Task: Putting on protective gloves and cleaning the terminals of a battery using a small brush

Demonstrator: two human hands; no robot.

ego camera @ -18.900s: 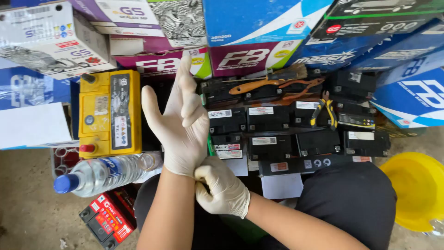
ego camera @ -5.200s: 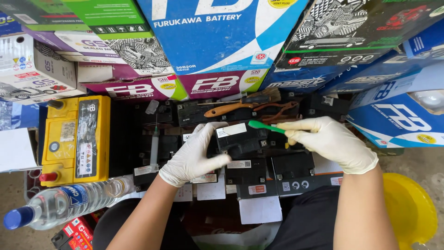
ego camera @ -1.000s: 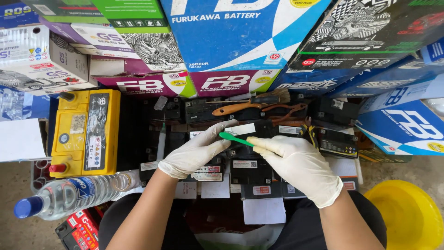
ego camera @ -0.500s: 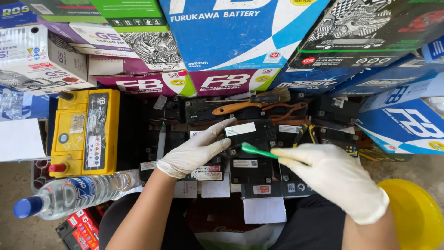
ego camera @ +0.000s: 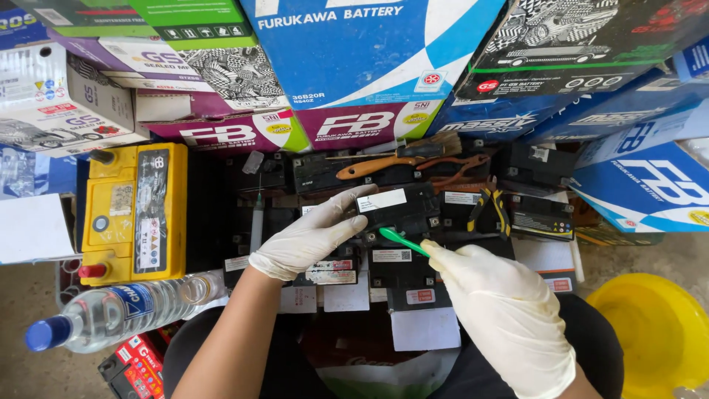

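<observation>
Both my hands wear white gloves. My left hand (ego camera: 310, 238) grips the left end of a small black battery (ego camera: 399, 210) with a white label, holding it above a row of similar black batteries (ego camera: 395, 266). My right hand (ego camera: 502, 310) holds a thin green tool (ego camera: 402, 241), its tip pressed against the near edge of the held battery.
A yellow battery (ego camera: 133, 214) stands at left, with a clear water bottle with a blue cap (ego camera: 111, 314) lying below it. A brush (ego camera: 402, 159), pliers (ego camera: 458, 174) and yellow-handled cutters (ego camera: 491, 210) lie on the batteries. Stacked battery cartons (ego camera: 354, 66) fill the back. A yellow tub (ego camera: 657, 332) sits at right.
My right hand has moved up and left again, bringing the green tool's tip back against the held battery. My left hand keeps its grip.
</observation>
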